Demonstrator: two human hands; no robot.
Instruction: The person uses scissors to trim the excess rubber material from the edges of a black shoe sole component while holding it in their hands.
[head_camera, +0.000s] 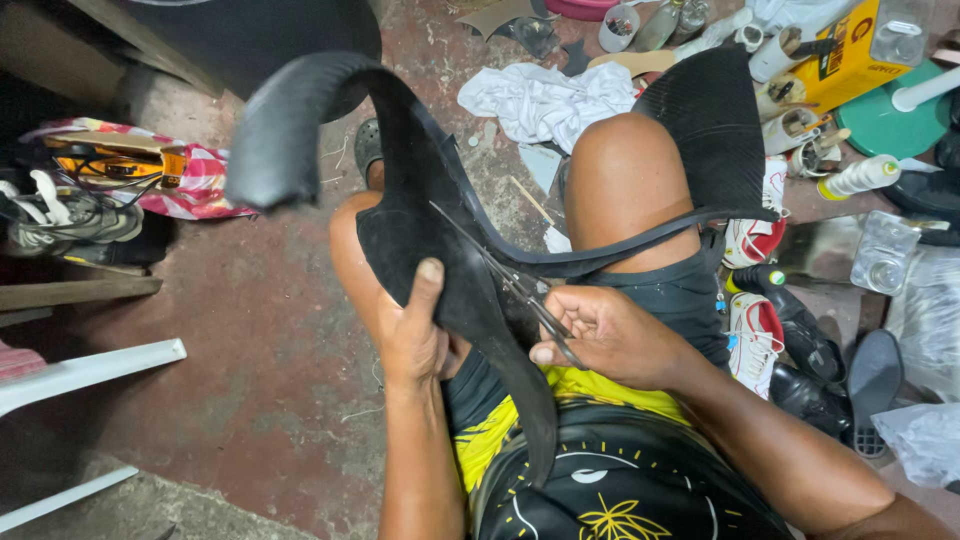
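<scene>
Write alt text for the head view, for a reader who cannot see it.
Seen from above, a seated person's left hand holds up a curling black rubber sheet while the right hand works scissors into it, a thin strip trailing off over the knee. Shoes, white cloth and bottles litter the reddish floor.

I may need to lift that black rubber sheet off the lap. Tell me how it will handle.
The black rubber sheet is probably floppy: it curls over at the top and droops below the left hand. It likely cuts easily, since the scissors in the right hand have freed a thin strip. Its matte surface suggests decent grip.
</scene>
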